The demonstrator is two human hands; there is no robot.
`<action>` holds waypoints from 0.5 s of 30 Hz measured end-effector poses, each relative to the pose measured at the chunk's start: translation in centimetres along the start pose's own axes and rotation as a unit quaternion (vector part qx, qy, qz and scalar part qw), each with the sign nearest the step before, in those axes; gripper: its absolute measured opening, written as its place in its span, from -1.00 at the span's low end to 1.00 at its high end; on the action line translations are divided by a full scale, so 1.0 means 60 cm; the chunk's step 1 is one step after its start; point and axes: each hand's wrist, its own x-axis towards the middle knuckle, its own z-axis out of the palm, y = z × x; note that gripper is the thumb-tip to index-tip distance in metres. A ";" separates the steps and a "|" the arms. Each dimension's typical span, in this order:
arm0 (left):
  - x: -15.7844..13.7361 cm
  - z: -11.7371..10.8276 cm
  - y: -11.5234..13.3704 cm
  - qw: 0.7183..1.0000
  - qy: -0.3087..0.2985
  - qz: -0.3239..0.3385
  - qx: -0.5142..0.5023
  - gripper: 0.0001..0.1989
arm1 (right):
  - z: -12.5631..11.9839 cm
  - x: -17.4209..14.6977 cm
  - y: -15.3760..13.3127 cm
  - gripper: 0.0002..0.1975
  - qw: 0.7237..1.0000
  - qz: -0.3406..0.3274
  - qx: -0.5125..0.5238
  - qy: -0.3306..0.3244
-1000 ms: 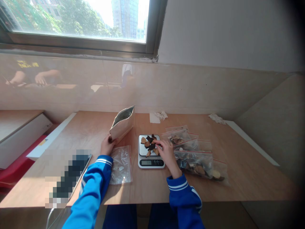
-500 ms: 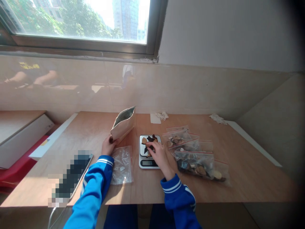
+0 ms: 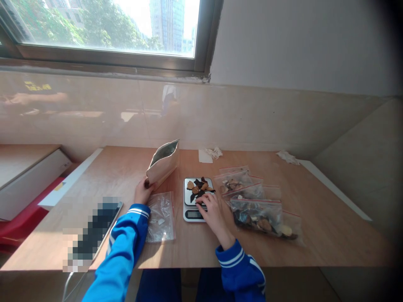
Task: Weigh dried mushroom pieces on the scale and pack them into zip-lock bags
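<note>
My left hand (image 3: 144,191) is closed around the lower corner of an upright kraft-paper pouch (image 3: 162,165), whose silvery mouth gapes. A small brown bit shows beside these fingers. My right hand (image 3: 211,208) is over the front of a white digital kitchen scale (image 3: 186,209), thumb and forefinger pinched on what looks like a dark dried slice, mostly hidden. Brown and blackish dried slices (image 3: 199,188) lie heaped on the scale's plate. Below the pouch, a clear zip bag (image 3: 161,222) with a small white packet lies flat, partly beside my left sleeve.
Several clear zip bags (image 3: 260,216) of dried pieces lie right of the scale. A phone (image 3: 97,230), blurred out, with a cable is at left. White paper (image 3: 205,156) and crumpled tissue (image 3: 288,157) lie along the back wall. A red stool (image 3: 25,226) stands beyond the left edge.
My right hand has drawn back from the slices toward the scale's front and tilted lower, uncovering more of the heap. My left hand and the pouch have stayed put.
</note>
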 end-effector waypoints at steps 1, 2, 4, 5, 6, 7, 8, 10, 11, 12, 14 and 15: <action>0.000 0.000 0.000 1.000 0.000 0.000 0.001 -0.53 | -0.002 0.001 0.001 -0.89 1.000 0.004 -0.006 0.007; 0.001 0.000 -0.001 1.000 -0.001 -0.001 0.002 -0.52 | -0.005 0.001 0.002 -0.89 1.000 0.006 -0.008 0.015; 0.001 0.001 -0.005 1.000 -0.003 0.001 0.004 -0.50 | -0.012 0.002 0.005 -0.87 0.999 0.008 0.001 0.033; 0.002 0.001 -0.007 1.000 -0.005 0.003 0.003 -0.50 | -0.015 0.002 0.008 -0.85 0.999 0.012 0.011 0.044; 0.002 0.002 -0.009 1.000 -0.006 0.004 0.002 -0.50 | -0.018 0.003 0.013 -0.81 0.998 0.017 0.021 0.055; 0.002 0.002 -0.011 1.000 -0.007 0.004 0.000 -0.51 | -0.020 0.004 0.019 -0.77 0.997 0.024 0.029 0.066; 0.002 0.002 -0.011 1.000 -0.008 0.002 -0.001 -0.52 | -0.021 0.006 0.026 -0.74 0.996 0.031 0.034 0.077; 0.000 0.001 -0.011 1.000 -0.010 -0.002 -0.001 -0.53 | -0.019 0.010 0.043 -0.69 0.994 0.044 0.032 0.093; 0.000 0.001 -0.009 1.000 -0.011 -0.003 -0.002 -0.53 | -0.016 0.011 0.052 -0.67 0.994 0.051 0.026 0.097; -0.001 0.000 -0.007 1.000 -0.012 -0.003 -0.003 -0.53 | -0.013 0.012 0.059 -0.67 0.993 0.058 0.019 0.099; -0.004 -0.002 -0.003 1.000 -0.016 -0.002 -0.005 -0.52 | -0.007 0.014 0.069 -0.67 0.993 0.070 0.010 0.099; -0.005 -0.003 -0.001 1.000 -0.017 -0.002 -0.009 -0.51 | -0.004 0.014 0.070 -0.67 0.992 0.075 0.009 0.099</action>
